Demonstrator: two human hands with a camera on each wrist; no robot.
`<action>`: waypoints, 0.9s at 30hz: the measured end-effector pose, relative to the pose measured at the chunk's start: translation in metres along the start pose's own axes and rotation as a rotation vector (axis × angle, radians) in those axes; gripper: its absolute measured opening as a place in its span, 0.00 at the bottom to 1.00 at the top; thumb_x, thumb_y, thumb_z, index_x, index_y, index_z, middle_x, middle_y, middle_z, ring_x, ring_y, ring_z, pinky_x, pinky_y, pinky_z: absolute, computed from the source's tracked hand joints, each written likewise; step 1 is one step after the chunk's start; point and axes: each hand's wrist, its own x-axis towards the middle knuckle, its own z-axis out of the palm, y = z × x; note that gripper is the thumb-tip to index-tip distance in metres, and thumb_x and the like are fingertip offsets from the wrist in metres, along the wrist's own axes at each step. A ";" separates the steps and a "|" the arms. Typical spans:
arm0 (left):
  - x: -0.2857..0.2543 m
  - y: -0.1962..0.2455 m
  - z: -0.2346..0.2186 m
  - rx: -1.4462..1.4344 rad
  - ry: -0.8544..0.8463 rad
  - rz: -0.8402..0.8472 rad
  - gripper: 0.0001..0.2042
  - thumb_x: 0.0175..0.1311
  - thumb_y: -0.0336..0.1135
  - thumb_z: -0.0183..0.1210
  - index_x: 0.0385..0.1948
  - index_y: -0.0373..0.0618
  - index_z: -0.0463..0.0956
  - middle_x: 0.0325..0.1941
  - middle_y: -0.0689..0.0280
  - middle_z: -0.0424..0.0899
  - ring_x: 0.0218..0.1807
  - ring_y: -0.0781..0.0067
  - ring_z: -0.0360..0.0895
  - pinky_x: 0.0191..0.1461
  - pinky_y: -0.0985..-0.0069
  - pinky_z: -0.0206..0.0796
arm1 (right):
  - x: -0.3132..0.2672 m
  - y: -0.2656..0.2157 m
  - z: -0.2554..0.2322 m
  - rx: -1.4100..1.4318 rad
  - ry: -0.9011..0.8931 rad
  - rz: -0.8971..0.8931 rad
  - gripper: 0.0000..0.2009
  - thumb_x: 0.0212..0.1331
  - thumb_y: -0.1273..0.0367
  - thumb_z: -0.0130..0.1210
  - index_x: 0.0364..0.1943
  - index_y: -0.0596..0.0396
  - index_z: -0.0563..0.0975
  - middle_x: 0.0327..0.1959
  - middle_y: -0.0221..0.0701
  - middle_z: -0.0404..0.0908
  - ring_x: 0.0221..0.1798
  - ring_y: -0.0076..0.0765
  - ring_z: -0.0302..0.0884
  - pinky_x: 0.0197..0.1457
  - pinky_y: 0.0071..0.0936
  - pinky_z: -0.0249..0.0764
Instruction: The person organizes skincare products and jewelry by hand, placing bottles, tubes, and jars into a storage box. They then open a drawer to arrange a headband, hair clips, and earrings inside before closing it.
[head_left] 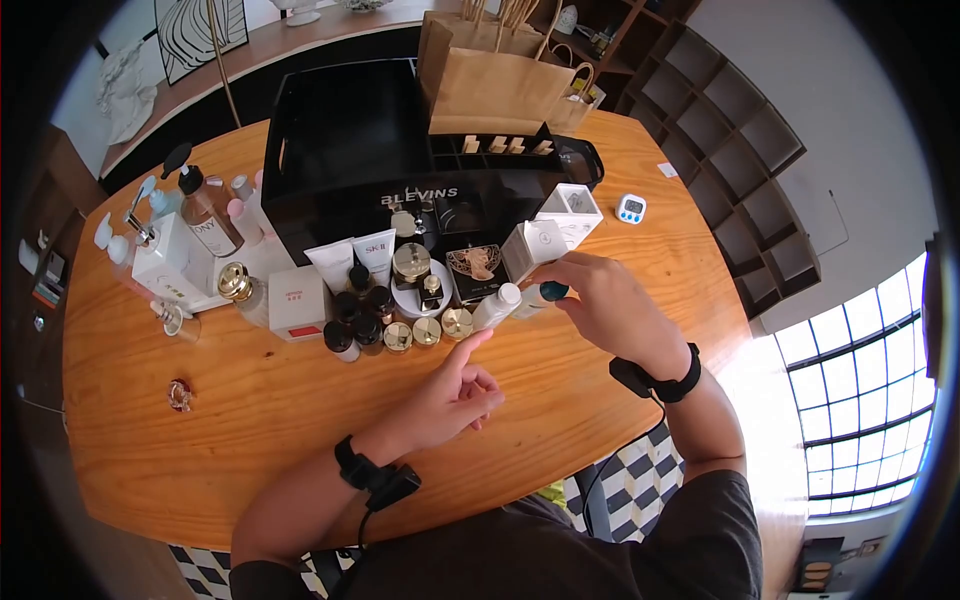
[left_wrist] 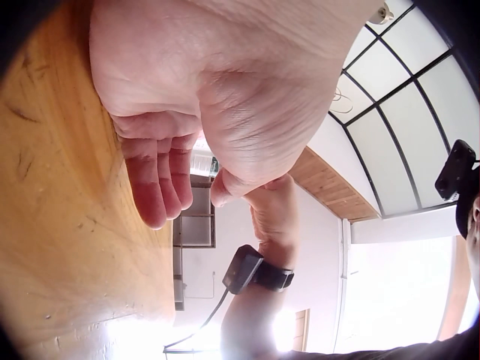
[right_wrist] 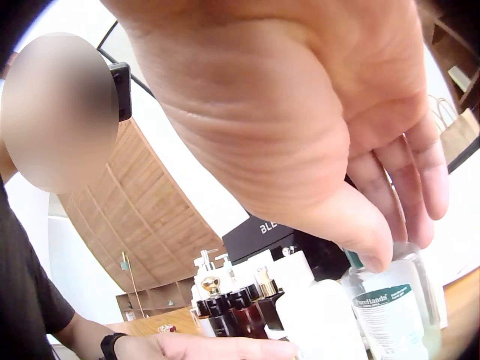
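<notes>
My right hand [head_left: 615, 305] pinches a clear hand-sanitizer bottle [right_wrist: 390, 315] near its dark green cap [head_left: 553, 290], thumb in front and fingers behind. The bottle stands by the right end of the cosmetics group. Just left of it is a white bottle [head_left: 497, 306] with a white cap, leaning in the head view. My left hand [head_left: 448, 398] holds nothing; its index finger points to the foot of the white bottle, the fingertip right at it, and the other fingers are loosely bent. In the left wrist view the palm of the left hand [left_wrist: 217, 97] hides most of the tabletop things.
Gold-lidded jars [head_left: 427, 331], dark-capped bottles [head_left: 367, 330] and white tubes [head_left: 374, 255] crowd before a black BLEVINS case [head_left: 350, 130]. White boxes [head_left: 534, 248] stand behind the right hand. Pump bottles [head_left: 205, 215] are at left, a timer [head_left: 631, 208] at right, and a small red-and-clear item [head_left: 179, 395] lies front left.
</notes>
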 end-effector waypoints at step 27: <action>-0.001 0.003 -0.002 0.021 -0.015 0.005 0.42 0.79 0.28 0.59 0.85 0.49 0.36 0.48 0.62 0.82 0.40 0.79 0.82 0.45 0.76 0.79 | -0.010 -0.001 0.013 0.015 0.353 0.007 0.15 0.55 0.81 0.68 0.46 0.57 0.83 0.35 0.37 0.84 0.36 0.46 0.85 0.39 0.37 0.80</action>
